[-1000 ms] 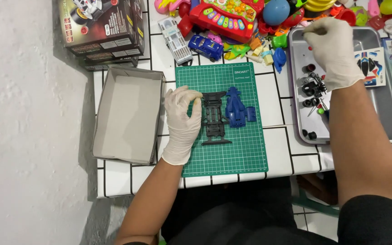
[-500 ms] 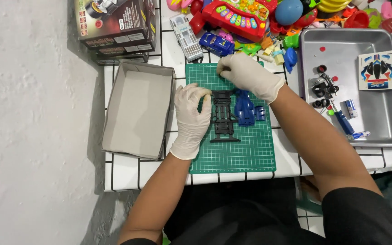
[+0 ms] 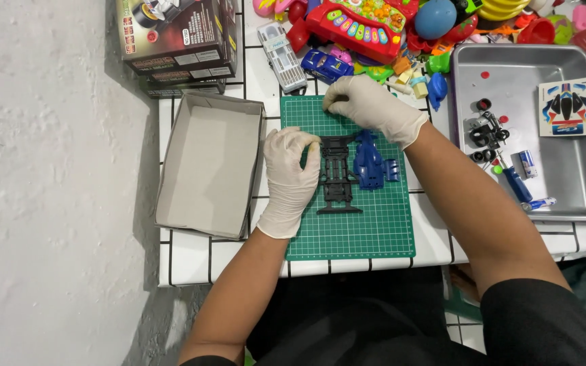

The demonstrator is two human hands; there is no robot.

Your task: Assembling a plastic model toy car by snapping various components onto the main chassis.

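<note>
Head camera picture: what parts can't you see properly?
- Right hand: its curled fingertips hide whether they pinch anything on the green mat.
- Black car chassis: its left edge sits under the left hand.
- Small parts in the metal tray: too small to identify.
- Toy pile: cut off by the top edge.
- Dark box: also cut off at the top.

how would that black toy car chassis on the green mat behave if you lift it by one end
The black chassis looks like thin open-frame plastic, so probably light and slightly flexible. It lies flat with no wheels on it, so it should slide on the green mat rather than roll. The left hand rests on its edge, likely keeping it put.
</note>
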